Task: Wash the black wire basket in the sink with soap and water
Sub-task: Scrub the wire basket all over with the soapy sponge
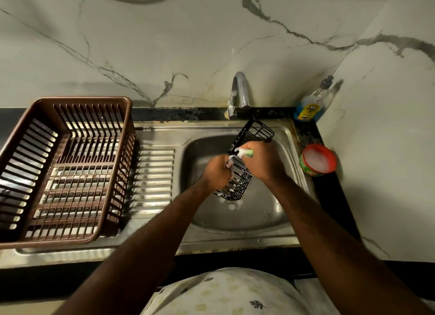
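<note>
head | left hand grips black wire basket | right hand clutches green scrubber over sink

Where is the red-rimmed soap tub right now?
Head view: the red-rimmed soap tub sits on the dark counter right of the sink, nearer the person than the blue bottle.

Head-worn view, steeply down onto sink.

Black bench holds a steel sink; brown rack on its left drainboard, blue bottle in the far right corner, red-rimmed tub at the right edge
</note>
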`<state>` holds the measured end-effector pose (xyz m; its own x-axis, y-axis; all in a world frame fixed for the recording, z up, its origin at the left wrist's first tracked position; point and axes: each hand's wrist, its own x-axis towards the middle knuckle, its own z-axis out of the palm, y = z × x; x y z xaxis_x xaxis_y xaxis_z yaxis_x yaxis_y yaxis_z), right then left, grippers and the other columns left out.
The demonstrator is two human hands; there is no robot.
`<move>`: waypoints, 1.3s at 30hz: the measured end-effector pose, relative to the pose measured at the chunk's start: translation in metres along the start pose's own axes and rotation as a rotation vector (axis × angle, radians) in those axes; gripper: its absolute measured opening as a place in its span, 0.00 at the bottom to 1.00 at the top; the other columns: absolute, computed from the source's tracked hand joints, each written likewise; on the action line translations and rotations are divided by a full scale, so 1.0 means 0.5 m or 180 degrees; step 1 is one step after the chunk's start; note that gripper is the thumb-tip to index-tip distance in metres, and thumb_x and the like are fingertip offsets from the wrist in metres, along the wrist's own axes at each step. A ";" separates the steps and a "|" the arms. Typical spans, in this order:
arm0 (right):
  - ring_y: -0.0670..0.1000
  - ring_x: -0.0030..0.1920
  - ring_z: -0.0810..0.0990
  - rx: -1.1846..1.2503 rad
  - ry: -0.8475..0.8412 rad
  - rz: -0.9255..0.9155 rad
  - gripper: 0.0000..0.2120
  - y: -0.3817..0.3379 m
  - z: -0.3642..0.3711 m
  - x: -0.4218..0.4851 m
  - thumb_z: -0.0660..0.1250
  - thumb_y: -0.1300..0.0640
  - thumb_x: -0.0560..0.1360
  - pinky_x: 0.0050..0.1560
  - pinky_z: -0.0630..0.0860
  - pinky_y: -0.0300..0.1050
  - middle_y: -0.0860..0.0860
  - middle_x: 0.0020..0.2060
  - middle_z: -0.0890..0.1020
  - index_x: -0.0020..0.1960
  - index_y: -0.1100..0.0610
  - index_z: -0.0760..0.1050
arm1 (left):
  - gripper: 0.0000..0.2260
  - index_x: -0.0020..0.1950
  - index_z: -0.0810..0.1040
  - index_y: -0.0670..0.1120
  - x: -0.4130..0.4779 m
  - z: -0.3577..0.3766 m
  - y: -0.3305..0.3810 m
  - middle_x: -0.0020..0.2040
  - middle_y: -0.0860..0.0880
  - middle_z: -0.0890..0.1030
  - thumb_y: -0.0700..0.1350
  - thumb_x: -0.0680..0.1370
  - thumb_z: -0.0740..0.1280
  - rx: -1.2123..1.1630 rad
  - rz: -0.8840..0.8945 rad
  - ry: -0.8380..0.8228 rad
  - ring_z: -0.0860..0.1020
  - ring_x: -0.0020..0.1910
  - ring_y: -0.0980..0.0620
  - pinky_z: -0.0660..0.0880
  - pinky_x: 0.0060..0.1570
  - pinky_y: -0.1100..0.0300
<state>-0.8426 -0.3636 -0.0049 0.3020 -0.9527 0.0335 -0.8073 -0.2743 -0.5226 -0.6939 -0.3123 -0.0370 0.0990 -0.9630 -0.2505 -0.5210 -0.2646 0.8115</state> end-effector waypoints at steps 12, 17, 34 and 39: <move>0.53 0.52 0.85 0.0442 0.0282 0.0107 0.17 0.016 0.011 -0.032 0.70 0.66 0.77 0.49 0.83 0.44 0.56 0.54 0.85 0.65 0.58 0.78 | 0.10 0.52 0.70 0.39 -0.010 -0.025 -0.008 0.43 0.47 0.76 0.25 0.78 0.60 -0.1096 -0.0067 -0.0448 0.76 0.39 0.49 0.74 0.34 0.52; 0.55 0.53 0.84 0.0399 0.0182 0.0087 0.17 0.031 0.021 -0.047 0.70 0.67 0.76 0.51 0.83 0.48 0.56 0.54 0.85 0.64 0.57 0.79 | 0.08 0.61 0.67 0.41 -0.017 -0.031 0.002 0.53 0.42 0.78 0.33 0.83 0.59 -0.1918 -0.0380 -0.0912 0.81 0.41 0.49 0.78 0.32 0.62; 0.53 0.56 0.81 0.0363 -0.0033 -0.0436 0.17 0.050 0.026 -0.065 0.69 0.64 0.77 0.54 0.77 0.42 0.54 0.57 0.82 0.65 0.56 0.79 | 0.16 0.67 0.76 0.42 0.008 0.020 0.065 0.49 0.47 0.81 0.48 0.84 0.59 -0.1567 -0.1424 0.0502 0.80 0.38 0.56 0.72 0.28 0.61; 0.50 0.48 0.79 0.0281 0.0680 -0.0212 0.14 0.051 0.018 -0.089 0.70 0.57 0.77 0.43 0.74 0.37 0.54 0.54 0.79 0.63 0.56 0.80 | 0.16 0.61 0.76 0.40 0.002 0.008 0.081 0.39 0.49 0.76 0.48 0.85 0.54 -0.1292 -0.1123 0.0476 0.81 0.34 0.54 0.73 0.26 0.60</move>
<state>-0.8722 -0.3270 -0.0275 0.2315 -0.9415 0.2448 -0.7388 -0.3338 -0.5855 -0.7183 -0.3238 -0.0066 0.3428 -0.8014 -0.4902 -0.0689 -0.5419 0.8376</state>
